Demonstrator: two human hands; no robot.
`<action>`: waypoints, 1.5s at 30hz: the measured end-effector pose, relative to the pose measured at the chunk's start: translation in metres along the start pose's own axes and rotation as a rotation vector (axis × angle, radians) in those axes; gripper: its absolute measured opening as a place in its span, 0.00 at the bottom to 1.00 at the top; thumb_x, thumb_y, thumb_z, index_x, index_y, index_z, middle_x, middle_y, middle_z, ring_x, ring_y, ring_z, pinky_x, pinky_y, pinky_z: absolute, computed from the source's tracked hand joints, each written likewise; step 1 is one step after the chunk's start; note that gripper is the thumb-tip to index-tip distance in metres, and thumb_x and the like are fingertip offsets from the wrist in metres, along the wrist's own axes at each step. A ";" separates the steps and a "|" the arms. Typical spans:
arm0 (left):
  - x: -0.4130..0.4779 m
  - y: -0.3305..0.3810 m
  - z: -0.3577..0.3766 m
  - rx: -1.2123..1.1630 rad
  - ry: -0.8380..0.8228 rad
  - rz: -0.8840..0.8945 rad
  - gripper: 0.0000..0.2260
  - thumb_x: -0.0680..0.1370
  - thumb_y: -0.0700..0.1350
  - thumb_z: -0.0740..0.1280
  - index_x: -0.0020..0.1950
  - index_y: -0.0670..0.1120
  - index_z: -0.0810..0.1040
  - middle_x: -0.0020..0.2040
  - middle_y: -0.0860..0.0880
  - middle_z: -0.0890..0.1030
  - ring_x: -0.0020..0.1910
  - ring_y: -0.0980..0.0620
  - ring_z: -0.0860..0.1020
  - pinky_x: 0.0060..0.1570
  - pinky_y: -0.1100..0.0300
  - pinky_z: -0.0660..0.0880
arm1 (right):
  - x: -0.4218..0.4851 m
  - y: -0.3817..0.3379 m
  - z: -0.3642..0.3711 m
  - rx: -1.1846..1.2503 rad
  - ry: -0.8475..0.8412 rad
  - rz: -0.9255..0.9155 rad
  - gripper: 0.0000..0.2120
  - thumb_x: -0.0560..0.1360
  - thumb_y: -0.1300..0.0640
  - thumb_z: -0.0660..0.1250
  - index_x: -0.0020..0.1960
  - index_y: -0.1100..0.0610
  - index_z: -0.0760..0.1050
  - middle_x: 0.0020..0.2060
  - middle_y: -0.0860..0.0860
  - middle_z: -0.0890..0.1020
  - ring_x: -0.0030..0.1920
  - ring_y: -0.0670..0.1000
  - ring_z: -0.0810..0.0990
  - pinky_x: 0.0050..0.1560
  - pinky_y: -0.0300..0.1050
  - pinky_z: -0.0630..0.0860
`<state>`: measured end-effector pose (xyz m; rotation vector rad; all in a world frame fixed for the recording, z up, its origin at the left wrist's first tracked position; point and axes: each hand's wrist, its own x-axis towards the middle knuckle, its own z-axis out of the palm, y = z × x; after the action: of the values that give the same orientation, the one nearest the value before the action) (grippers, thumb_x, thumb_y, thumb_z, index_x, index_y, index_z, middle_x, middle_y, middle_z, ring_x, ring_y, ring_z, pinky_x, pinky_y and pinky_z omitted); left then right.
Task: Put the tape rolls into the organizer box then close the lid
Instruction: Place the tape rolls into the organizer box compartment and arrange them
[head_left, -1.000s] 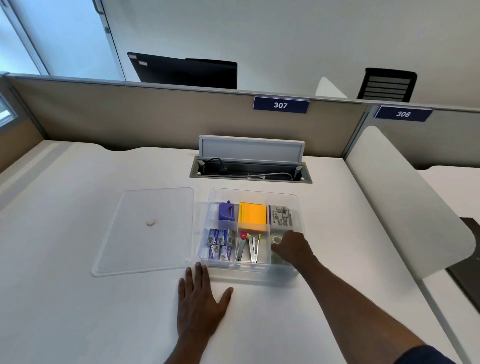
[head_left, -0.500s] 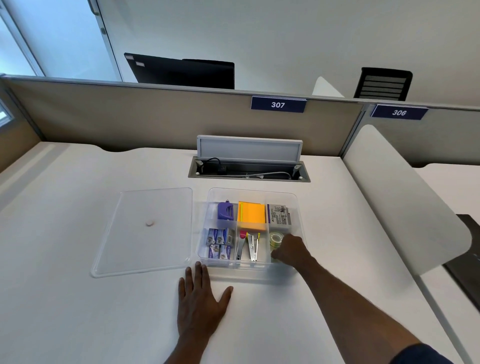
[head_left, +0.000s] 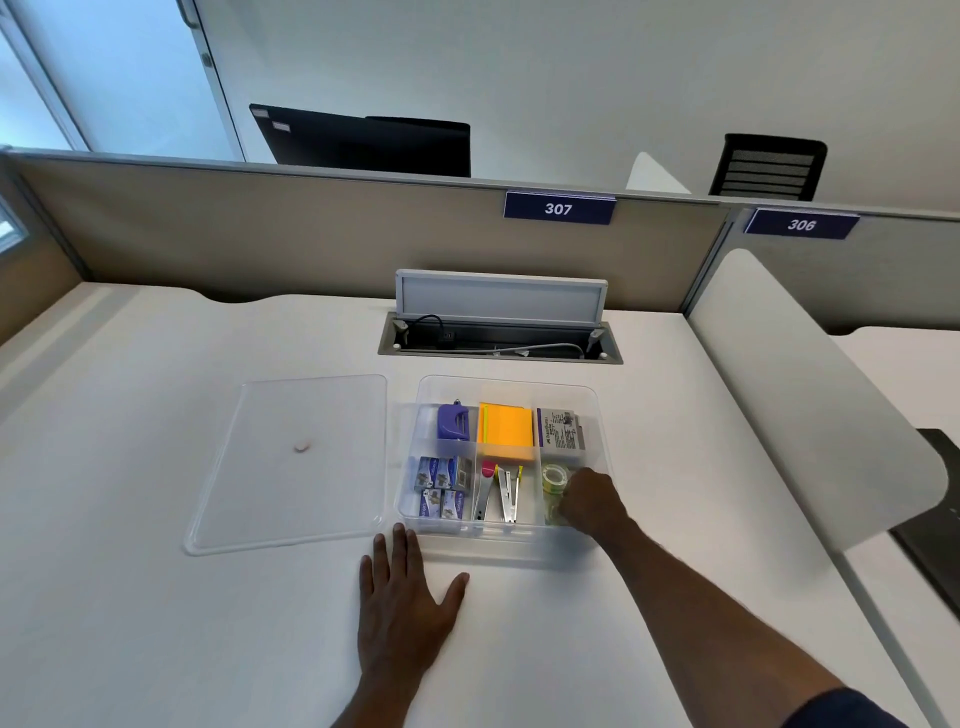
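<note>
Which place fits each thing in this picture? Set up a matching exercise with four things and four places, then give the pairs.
Things:
1. lid
2. tape rolls
3. left hand
4. orange sticky notes

Places:
A. rear middle compartment of the organizer box
B. flat on the desk, nearer than the box
C. front right compartment, under the right hand
D. flat on the desk, left of the box

Pairs: 1-D, 2-C, 3-B, 4-A

An office: numbered cubicle partitions (head_left: 363, 234), a white desk (head_left: 156, 623), a monitor (head_left: 363, 137).
</note>
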<state>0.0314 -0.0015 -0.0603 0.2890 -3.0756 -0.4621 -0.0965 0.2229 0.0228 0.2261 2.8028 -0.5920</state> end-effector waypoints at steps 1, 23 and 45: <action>0.000 0.000 0.000 0.000 -0.001 -0.001 0.43 0.72 0.71 0.48 0.77 0.42 0.54 0.78 0.44 0.58 0.77 0.43 0.53 0.75 0.47 0.49 | -0.001 0.000 0.000 0.007 0.004 0.005 0.15 0.70 0.59 0.68 0.55 0.66 0.75 0.54 0.62 0.82 0.55 0.61 0.81 0.54 0.46 0.77; 0.000 -0.001 0.002 0.008 -0.002 -0.015 0.42 0.72 0.71 0.51 0.76 0.42 0.56 0.77 0.44 0.61 0.76 0.43 0.57 0.75 0.47 0.53 | -0.008 -0.003 0.000 0.012 0.058 -0.029 0.14 0.69 0.61 0.69 0.51 0.68 0.75 0.50 0.63 0.83 0.52 0.61 0.82 0.47 0.45 0.78; 0.021 -0.007 -0.050 -0.440 0.285 -0.245 0.24 0.80 0.48 0.59 0.74 0.40 0.61 0.75 0.42 0.64 0.75 0.47 0.60 0.74 0.52 0.59 | -0.001 -0.098 -0.016 0.153 0.221 -0.292 0.10 0.76 0.59 0.61 0.45 0.66 0.76 0.45 0.62 0.81 0.48 0.60 0.78 0.41 0.44 0.67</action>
<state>0.0144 -0.0264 -0.0148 0.6504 -2.5850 -0.9869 -0.1193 0.1411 0.0738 -0.0992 3.0302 -0.8995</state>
